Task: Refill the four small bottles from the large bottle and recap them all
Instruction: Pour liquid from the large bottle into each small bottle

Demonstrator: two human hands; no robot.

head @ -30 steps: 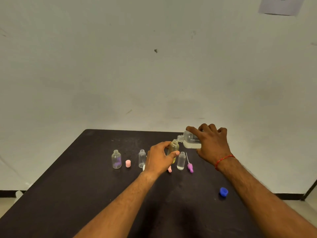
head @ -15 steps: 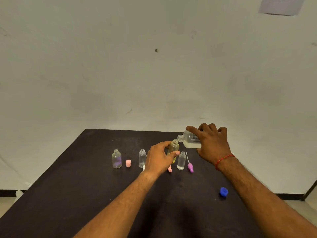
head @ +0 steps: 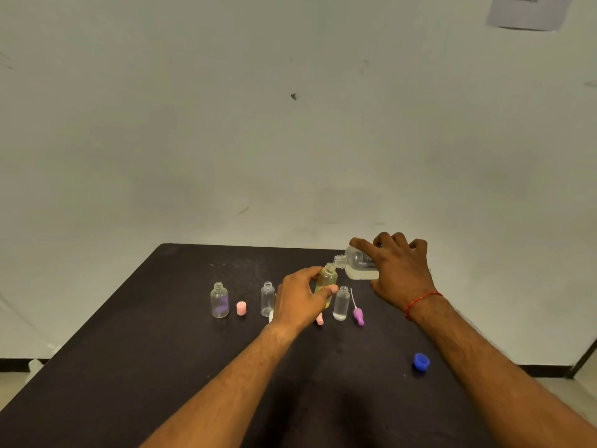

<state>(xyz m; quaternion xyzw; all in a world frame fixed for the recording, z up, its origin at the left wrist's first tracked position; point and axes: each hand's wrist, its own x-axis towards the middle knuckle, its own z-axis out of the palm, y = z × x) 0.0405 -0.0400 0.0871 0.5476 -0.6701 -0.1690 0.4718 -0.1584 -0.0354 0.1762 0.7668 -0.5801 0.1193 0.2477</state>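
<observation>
My right hand (head: 399, 270) grips the large clear bottle (head: 357, 264), tipped on its side with its open neck at the mouth of a small yellowish bottle (head: 327, 281). My left hand (head: 300, 299) holds that small bottle, lifted and tilted. Three other small clear bottles stand uncapped on the black table (head: 161, 350): one at the left (head: 219, 300), one in the middle (head: 267, 299) and one at the right (head: 341, 302) with a little liquid at the bottom.
Loose caps lie by the bottles: a pink cap (head: 241, 308), a pink piece (head: 319, 319) partly behind my left hand, and a purple cap with a thin tube (head: 358, 313). A blue cap (head: 421, 361) lies near the table's right side. A white wall stands behind.
</observation>
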